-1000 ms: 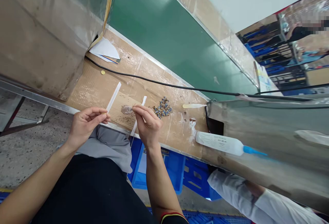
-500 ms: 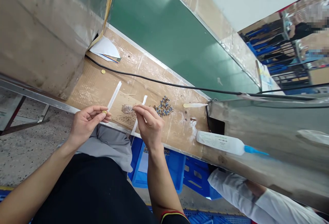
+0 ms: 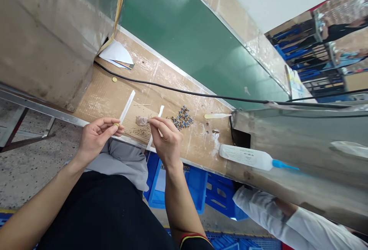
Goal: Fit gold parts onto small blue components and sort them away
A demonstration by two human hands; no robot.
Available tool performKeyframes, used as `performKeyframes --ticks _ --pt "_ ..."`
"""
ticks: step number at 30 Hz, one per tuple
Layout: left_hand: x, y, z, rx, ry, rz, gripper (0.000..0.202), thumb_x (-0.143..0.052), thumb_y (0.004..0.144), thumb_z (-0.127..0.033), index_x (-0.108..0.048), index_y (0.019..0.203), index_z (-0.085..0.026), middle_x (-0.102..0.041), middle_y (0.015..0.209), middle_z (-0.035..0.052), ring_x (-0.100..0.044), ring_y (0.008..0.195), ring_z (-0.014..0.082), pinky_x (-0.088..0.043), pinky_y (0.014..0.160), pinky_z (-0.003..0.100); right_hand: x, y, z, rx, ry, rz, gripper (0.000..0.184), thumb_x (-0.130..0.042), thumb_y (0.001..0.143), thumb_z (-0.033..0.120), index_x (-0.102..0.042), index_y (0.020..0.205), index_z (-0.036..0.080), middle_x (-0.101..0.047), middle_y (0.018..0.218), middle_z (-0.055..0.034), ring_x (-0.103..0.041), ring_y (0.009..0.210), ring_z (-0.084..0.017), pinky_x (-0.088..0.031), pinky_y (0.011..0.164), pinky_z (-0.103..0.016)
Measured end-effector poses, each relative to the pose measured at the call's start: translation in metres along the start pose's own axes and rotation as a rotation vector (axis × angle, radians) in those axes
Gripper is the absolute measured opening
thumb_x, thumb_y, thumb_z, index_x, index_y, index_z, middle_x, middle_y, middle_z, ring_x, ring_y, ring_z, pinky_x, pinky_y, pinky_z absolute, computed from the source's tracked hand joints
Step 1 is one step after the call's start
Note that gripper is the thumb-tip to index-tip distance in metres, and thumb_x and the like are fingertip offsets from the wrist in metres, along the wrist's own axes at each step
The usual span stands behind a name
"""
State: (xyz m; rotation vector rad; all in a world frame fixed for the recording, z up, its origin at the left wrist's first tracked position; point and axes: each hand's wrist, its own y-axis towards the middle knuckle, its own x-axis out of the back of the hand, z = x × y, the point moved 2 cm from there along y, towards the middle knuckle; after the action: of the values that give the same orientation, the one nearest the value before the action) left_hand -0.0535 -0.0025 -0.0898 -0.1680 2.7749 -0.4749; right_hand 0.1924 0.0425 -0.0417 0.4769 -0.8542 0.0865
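Observation:
Between thumb and fingers, my left hand (image 3: 97, 137) pinches a small round gold-coloured disc (image 3: 116, 125) above the bench's front edge. My right hand (image 3: 166, 137) is closed in a pinch, with its fingertips at a small clear plastic piece (image 3: 142, 121) on the cardboard; whatever lies in the fingertips is too small to make out. Tiny brown bits (image 3: 140, 131) are scattered around that piece. Just right of my right hand lies a pile of small blue and gold metal parts (image 3: 182, 118).
A black cable (image 3: 172, 90) crosses the bench. To the right lie a white bottle with a blue nozzle (image 3: 247, 157) and a pale tapered tool (image 3: 217, 116). Another gold disc (image 3: 114, 79) sits farther back. Blue crates (image 3: 198, 188) stand below, beside another person's white-clothed leg (image 3: 258, 208).
Both hands keep nearly the same pose and place. The view has shifted very slightly; nothing is visibly picked up or let go.

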Motion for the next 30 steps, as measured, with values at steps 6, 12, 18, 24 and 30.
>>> performKeyframes --ticks 6,12,18,24,30 --pt "0.001 0.0 0.002 0.001 0.003 0.011 0.03 -0.09 0.097 -0.042 -0.085 0.115 -0.018 -0.089 0.1 0.0095 -0.086 0.089 0.0248 -0.074 0.089 0.04 0.006 -0.001 -0.001 -0.035 0.051 -0.04 0.02 -0.065 0.113 0.023 -0.085 0.112 0.028 -0.087 0.114 -0.0064 -0.084 0.107 -0.023 -0.072 0.097 -0.039" --pt "0.0 -0.001 0.0 -0.009 -0.001 0.009 0.029 -0.09 0.097 -0.041 -0.085 0.115 -0.018 -0.089 0.1 0.009 -0.086 0.089 0.0242 -0.074 0.088 0.039 0.002 -0.004 -0.005 -0.037 0.076 -0.042 0.02 -0.066 0.112 0.023 -0.085 0.113 0.029 -0.087 0.115 -0.0058 -0.085 0.11 -0.023 -0.072 0.101 -0.04" --pt "-0.001 0.0 -0.002 -0.001 0.009 0.0 0.031 -0.091 0.096 -0.043 -0.085 0.113 -0.018 -0.089 0.098 0.0095 -0.087 0.089 0.0255 -0.074 0.088 0.04 0.002 -0.005 -0.006 -0.029 0.114 -0.015 0.022 -0.067 0.112 0.019 -0.086 0.116 0.029 -0.087 0.117 -0.0054 -0.085 0.11 -0.022 -0.071 0.1 -0.039" --pt "0.0 0.0 0.0 -0.008 0.003 0.009 0.029 -0.09 0.097 -0.04 -0.085 0.115 -0.017 -0.089 0.098 0.0089 -0.086 0.088 0.0234 -0.074 0.088 0.037 0.004 -0.005 -0.005 0.0 0.083 -0.025 0.022 -0.067 0.112 0.018 -0.086 0.116 0.029 -0.087 0.117 -0.0056 -0.085 0.109 -0.021 -0.071 0.099 -0.038" --pt "0.0 0.0 0.0 -0.013 -0.006 0.012 0.028 -0.091 0.098 -0.04 -0.086 0.114 -0.018 -0.089 0.098 0.0084 -0.085 0.088 0.0223 -0.074 0.087 0.036 0.015 -0.006 -0.003 0.003 0.038 -0.056 0.022 -0.068 0.11 0.015 -0.086 0.114 0.028 -0.087 0.114 -0.0057 -0.084 0.105 -0.021 -0.07 0.096 -0.037"
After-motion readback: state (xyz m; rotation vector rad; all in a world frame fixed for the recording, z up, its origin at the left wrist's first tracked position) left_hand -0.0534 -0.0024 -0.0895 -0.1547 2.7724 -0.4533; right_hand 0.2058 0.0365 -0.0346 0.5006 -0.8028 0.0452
